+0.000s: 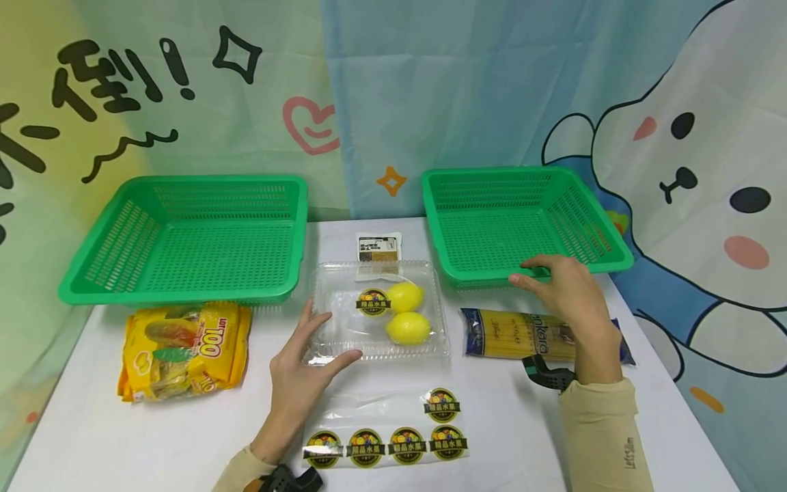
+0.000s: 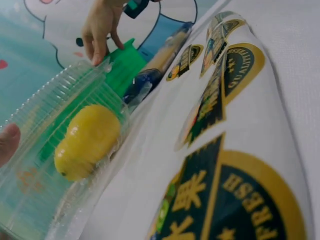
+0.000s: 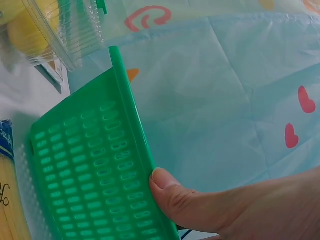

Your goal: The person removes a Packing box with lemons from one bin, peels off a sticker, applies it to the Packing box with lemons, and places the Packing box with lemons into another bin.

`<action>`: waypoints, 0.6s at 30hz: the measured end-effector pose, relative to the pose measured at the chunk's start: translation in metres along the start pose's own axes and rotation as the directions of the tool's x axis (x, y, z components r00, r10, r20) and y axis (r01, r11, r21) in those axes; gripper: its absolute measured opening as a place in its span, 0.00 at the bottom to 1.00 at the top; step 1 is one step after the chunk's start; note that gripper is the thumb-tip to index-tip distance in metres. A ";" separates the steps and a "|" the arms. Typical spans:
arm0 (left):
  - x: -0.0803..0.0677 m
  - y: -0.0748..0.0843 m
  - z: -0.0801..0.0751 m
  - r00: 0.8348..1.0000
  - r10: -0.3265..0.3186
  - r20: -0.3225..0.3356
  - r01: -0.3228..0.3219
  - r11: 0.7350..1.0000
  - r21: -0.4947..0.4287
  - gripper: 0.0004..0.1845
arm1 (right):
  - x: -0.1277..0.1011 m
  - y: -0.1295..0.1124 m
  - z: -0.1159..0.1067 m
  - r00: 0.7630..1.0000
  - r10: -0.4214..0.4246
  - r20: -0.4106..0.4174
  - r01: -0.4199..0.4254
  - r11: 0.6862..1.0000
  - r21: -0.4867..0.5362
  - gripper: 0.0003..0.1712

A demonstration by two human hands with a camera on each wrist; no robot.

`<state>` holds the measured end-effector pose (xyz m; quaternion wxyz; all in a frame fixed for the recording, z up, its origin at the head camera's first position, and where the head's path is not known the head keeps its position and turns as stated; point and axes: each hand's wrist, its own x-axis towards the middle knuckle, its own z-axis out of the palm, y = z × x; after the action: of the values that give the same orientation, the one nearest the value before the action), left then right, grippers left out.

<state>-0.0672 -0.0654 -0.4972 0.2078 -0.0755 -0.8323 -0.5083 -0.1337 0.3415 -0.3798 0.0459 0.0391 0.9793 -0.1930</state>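
Observation:
A clear plastic fruit box (image 1: 338, 301) holds two lemons (image 1: 408, 328) in its right half. Its lid is down and carries a round black-and-gold sticker (image 1: 373, 302). My left hand (image 1: 301, 376) spreads around the box's front left corner, fingers along the left side and thumb by the front edge. With my right hand (image 1: 572, 294) I pinch the front rim of the right green basket (image 1: 479, 279), which has nothing in it. The thumb (image 3: 167, 187) presses the rim's edge in the right wrist view; the other fingers are hidden there.
A clear sheet of round stickers (image 1: 369, 410) lies in front of the box. Spaghetti in a pack (image 1: 510, 335) is below the right basket. On the left, a yellow snack bag (image 1: 184, 348) lies before another green basket (image 1: 184, 297). A small packet (image 1: 379, 247) sits behind the box.

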 end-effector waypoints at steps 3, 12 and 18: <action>0.000 0.002 -0.001 0.999 0.001 -0.034 -0.002 1.000 -0.028 0.39 | 0.000 0.000 0.000 1.000 -0.003 -0.008 0.003 1.000 -0.004 0.35; 0.000 0.006 -0.001 0.984 0.096 -0.153 -0.107 0.992 -0.061 0.37 | 0.000 0.001 0.000 1.000 -0.010 -0.020 0.010 1.000 -0.006 0.34; 0.001 0.013 -0.004 0.982 0.071 -0.174 -0.092 0.990 -0.112 0.36 | 0.000 0.001 0.000 1.000 -0.003 -0.017 0.003 1.000 -0.012 0.34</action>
<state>-0.0627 -0.0630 -0.4839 0.2936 -0.0782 -0.7760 -0.5527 -0.1339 0.3420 -0.3802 0.0375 0.0390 0.9809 -0.1869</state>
